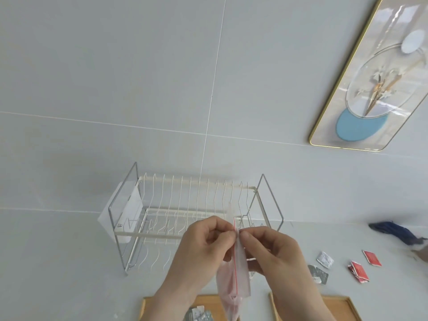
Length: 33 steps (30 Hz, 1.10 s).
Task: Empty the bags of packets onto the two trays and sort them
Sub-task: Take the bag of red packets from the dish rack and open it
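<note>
My left hand (pixel 203 242) and my right hand (pixel 268 249) pinch the two sides of the mouth of a clear zip bag (pixel 236 274) with a red seal line, held upright above the table. The bag hangs down between my wrists, and pinkish contents show faintly inside. Two wooden trays lie at the bottom edge: the left tray (pixel 148 306) holds some silver packets (pixel 196 315), and the right tray (pixel 342 304) shows bare wood. Red packets (pixel 359 272) and silver packets (pixel 320 273) lie loose on the table to the right.
A white wire dish rack (pixel 190 218) stands against the wall behind my hands. A dark blue cloth-like item (pixel 396 232) lies at the far right. A gold-framed picture (pixel 370 84) hangs on the tiled wall.
</note>
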Motion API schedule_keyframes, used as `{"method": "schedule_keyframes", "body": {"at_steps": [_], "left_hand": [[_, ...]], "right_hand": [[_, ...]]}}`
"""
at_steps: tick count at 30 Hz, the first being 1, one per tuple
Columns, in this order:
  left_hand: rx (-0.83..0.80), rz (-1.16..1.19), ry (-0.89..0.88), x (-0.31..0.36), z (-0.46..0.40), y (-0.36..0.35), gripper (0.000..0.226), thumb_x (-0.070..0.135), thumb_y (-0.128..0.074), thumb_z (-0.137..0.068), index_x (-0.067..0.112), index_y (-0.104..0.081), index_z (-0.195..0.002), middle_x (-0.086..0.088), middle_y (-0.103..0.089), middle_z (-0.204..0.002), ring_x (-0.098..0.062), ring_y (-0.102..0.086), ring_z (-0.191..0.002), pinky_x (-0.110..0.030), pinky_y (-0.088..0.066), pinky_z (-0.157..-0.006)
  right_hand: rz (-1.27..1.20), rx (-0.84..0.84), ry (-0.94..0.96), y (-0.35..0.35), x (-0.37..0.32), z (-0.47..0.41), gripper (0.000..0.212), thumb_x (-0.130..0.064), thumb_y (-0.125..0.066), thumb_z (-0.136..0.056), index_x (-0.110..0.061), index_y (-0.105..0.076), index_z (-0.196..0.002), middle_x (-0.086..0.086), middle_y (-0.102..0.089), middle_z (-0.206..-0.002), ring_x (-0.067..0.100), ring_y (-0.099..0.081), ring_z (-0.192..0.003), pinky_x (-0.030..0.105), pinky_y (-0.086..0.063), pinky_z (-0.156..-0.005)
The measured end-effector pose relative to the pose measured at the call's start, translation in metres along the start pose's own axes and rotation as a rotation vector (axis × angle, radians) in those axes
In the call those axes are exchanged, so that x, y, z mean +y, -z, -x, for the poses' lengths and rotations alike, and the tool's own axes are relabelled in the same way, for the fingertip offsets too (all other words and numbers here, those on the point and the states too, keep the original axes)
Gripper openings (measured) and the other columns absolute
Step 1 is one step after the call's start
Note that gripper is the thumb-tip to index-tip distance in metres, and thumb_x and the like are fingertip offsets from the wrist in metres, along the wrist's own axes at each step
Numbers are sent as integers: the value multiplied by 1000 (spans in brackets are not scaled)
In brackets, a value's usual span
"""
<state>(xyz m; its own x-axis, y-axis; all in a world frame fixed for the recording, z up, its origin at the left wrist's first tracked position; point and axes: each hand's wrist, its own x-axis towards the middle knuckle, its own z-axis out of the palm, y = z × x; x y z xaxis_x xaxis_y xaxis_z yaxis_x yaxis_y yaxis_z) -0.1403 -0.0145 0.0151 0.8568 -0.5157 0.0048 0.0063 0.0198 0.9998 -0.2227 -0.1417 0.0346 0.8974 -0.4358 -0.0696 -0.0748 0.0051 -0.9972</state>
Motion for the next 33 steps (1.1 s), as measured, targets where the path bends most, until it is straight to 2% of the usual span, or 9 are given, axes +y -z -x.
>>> {"method": "schedule_keyframes", "body": {"at_steps": [3, 5, 8, 11, 16, 21, 26, 33], "left_hand": [[-18, -30, 72, -27, 16, 4, 17, 8, -60, -93, 12, -70, -80, 0, -67, -63, -12, -63, -62, -23, -54, -65], [-43, -37, 130, -44, 26, 8, 15, 12, -61, -94, 13, -69, -81, 6, -63, -61, -10, -59, -61, -25, -50, -65], [-84, -27, 191, -67, 39, 13, 10, 19, -64, -94, 15, -71, -87, 4, -64, -67, -11, -60, -65, -29, -48, -70], [-94, 10, 232, -83, 48, 17, 10, 18, -65, -95, 14, -74, -92, -1, -69, -73, -12, -63, -70, -29, -50, -72], [-47, 18, 269, -96, 57, 14, 10, 12, -66, -94, 11, -75, -93, -2, -70, -70, -12, -64, -67, -21, -50, -64], [1, 27, 296, -101, 61, 13, 14, 11, -65, -94, 15, -78, -91, -3, -75, -74, -11, -67, -70, -23, -52, -68], [93, 24, 308, -106, 62, 8, 11, 11, -70, -91, 16, -78, -85, -1, -77, -72, -8, -71, -70, -18, -54, -66], [195, -143, 288, -114, 62, 3, 10, 17, -70, -87, 22, -75, -81, 3, -75, -69, -5, -68, -63, -22, -52, -62]], "right_hand": [[-82, 26, -128, -8, 29, 8, 15, 0, -66, -92, 5, -76, -83, 25, -77, -77, 36, -77, -67, 36, -61, -60], [-131, 12, -212, -13, 47, 14, 14, 1, -64, -93, 8, -74, -87, 29, -77, -80, 37, -77, -69, 34, -61, -59], [-198, -5, -322, -17, 70, 23, 16, -1, -62, -95, 10, -74, -95, 30, -77, -87, 38, -77, -78, 35, -62, -64], [-272, -10, -395, -20, 86, 31, 19, -2, -60, -96, 10, -74, -96, 30, -77, -89, 35, -76, -75, 33, -62, -62], [-318, 14, -435, -24, 103, 37, 21, 0, -58, -97, 13, -75, -94, 37, -74, -94, 36, -75, -72, 35, -61, -58], [-332, 7, -460, -23, 111, 38, 22, -2, -58, -97, 12, -75, -99, 31, -76, -93, 33, -74, -77, 36, -61, -68], [-319, -23, -471, -26, 115, 38, 23, -4, -56, -98, 9, -74, -102, 31, -76, -99, 29, -75, -77, 34, -61, -67], [-291, -59, -474, -30, 117, 39, 24, -1, -53, -99, 9, -75, -103, 28, -77, -101, 34, -76, -91, 35, -62, -73]]}}
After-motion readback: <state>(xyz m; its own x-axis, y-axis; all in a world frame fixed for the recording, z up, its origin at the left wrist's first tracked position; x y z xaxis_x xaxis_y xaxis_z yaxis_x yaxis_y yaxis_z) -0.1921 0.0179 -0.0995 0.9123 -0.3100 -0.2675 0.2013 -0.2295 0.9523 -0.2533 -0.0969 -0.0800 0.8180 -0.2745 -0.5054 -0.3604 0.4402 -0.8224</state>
